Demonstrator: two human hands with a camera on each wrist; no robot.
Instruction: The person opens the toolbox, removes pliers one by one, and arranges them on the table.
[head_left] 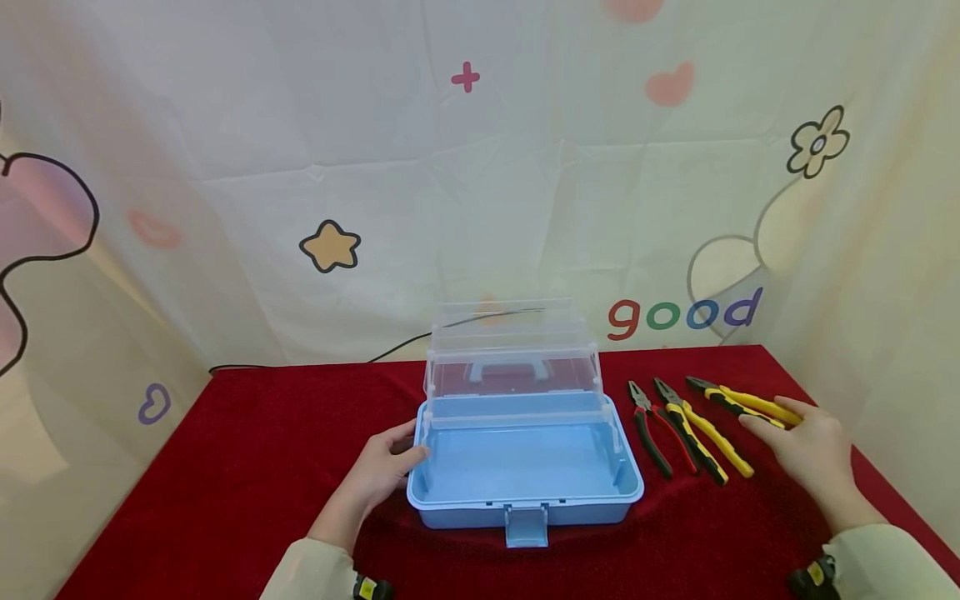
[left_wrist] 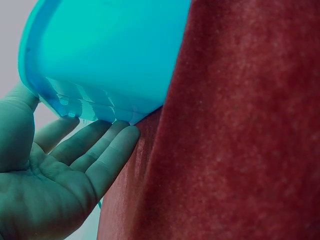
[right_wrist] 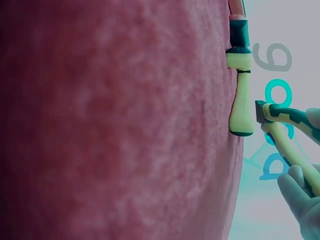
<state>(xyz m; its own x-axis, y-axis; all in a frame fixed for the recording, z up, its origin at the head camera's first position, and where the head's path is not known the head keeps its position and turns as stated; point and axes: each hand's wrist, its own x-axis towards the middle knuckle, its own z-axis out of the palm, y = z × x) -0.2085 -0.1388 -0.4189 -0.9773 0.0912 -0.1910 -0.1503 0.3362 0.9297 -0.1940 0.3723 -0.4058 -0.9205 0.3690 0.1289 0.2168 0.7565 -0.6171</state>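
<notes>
A light blue plastic toolbox (head_left: 465, 515) stands with its clear lid (head_left: 517, 371) raised and its front latch (head_left: 527, 527) hanging down. My left hand (head_left: 382, 467) holds the box's left wall, thumb over the rim; in the left wrist view its fingers (left_wrist: 107, 160) touch the outer side. At the right, my right hand (head_left: 813, 450) grips the handles of yellow-and-black pliers (head_left: 738, 402). The right wrist view shows these pliers (right_wrist: 285, 140) raised off the cloth between thumb and fingers. Nearer the box lie a second yellow-and-black pair (head_left: 697, 429) and red-and-black pliers (head_left: 660, 429).
Dark red cloth (head_left: 247, 467) covers the table. A pale printed curtain (head_left: 510, 208) hangs behind and at both sides. A thin black cable (head_left: 405, 343) runs along the table's back edge, behind the clear lid.
</notes>
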